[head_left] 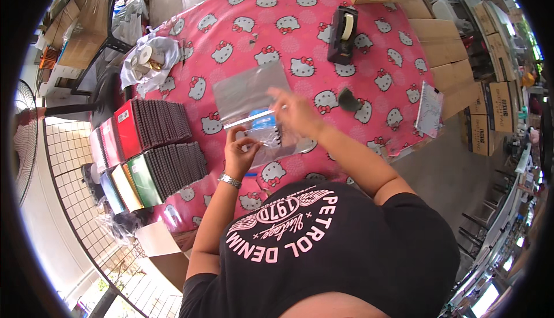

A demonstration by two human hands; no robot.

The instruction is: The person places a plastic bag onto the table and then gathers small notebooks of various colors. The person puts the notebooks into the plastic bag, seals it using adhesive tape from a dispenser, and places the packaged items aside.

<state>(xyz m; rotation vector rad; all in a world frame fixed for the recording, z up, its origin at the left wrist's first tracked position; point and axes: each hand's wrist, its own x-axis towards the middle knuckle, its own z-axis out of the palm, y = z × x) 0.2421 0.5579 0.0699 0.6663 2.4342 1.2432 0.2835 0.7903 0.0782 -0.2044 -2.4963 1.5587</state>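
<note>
Take the clear plastic bag (249,92) as clock centre, 12 o'clock pointing away from the person. Nearest, at 6 o'clock, a small blue object (250,175) lies on the pink-covered bench (231,29). The left hand (241,150) is at the bag's near left; its fingers are curled, thumb and index nearly together, but whether they grip the film cannot be told. A blue item (262,120) shows between the hands. The right hand (297,115) is motion-blurred at 3 o'clock, index finger extended over the bag; its hold cannot be told. The step in hand is judged to be handling the film around the blue item; the next move likely calls for steadying the film with the left hand while the right works its edge. Notebook stacks (164,123) stand between 8 and 9 o'clock; farther out, a black tape dispenser (340,47) sits between 1 and 2.
</note>
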